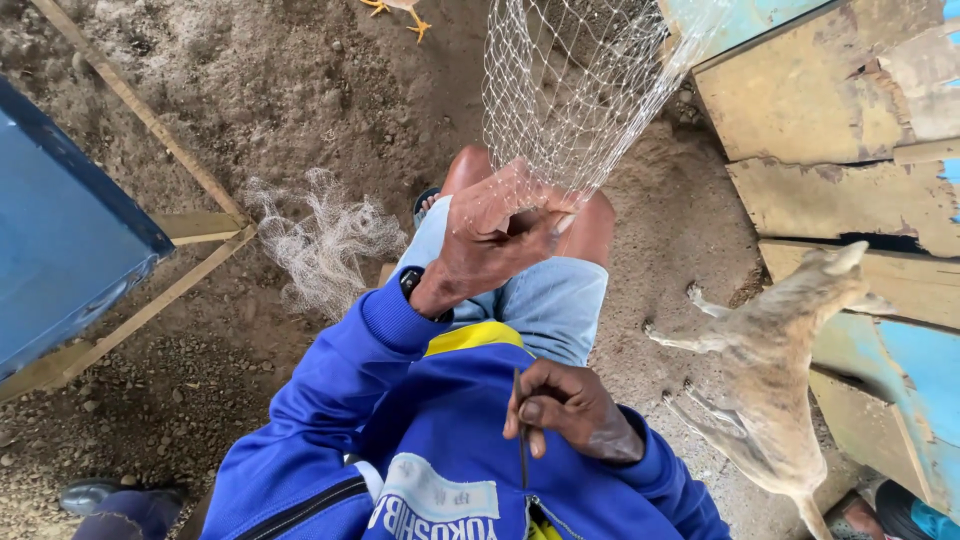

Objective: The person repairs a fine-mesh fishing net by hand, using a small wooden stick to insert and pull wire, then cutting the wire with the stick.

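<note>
Closest to the camera, low in the frame, the right hand (570, 410) is pinched shut on a thin dark netting needle (521, 435), thumb and fingers closed round its upper part while the shaft hangs down over the blue jacket (400, 430). Just above it, at centre frame, the left hand (495, 235) is clenched on a gathered bunch of the fishing net (560, 90), which fans upward from that fist to the top edge. By its look the net is light, limp and fine-stranded: it will sag and snag easily, so it seems best taken where the meshes are bunched, as the fist has it, not by one strand. Below the fist are bare knees and pale blue shorts (550, 300). Left of centre a loose heap of net (325, 245) lies on the dirt ground (300, 90). At the right a tan dog (780, 360) stands beside weathered painted boards (840, 110). A blue panel (60, 240) fills the left edge, and a bird's yellow feet (400, 12) show at the top.
</note>
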